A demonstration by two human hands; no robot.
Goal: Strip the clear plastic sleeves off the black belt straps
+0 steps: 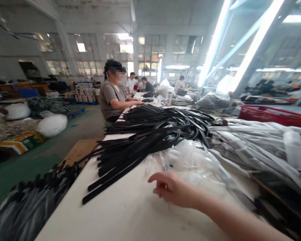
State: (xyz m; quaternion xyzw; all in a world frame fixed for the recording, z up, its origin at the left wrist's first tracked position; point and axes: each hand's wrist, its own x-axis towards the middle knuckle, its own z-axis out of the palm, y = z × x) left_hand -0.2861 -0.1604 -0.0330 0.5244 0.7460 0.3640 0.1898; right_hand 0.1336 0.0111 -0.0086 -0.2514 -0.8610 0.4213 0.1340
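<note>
My right hand (169, 189) reaches in from the lower right over the white tabletop (130, 204). Its index finger is stretched out and the others are loosely curled, with a gap between fingers and thumb; nothing shows in it. Just behind the hand lies a heap of clear plastic bags (190, 160). Past the bags, long black straps (130, 147) lie in a fanned pile, their ends pointing toward the table's left edge. My left hand is out of the picture.
Beside the table at lower left hangs or lies a mass of dark strips (37, 204). White plastic-wrapped material (256, 144) covers the right side, with a red crate (273, 115) behind. A co-worker (111, 93) stands at the table's far left edge.
</note>
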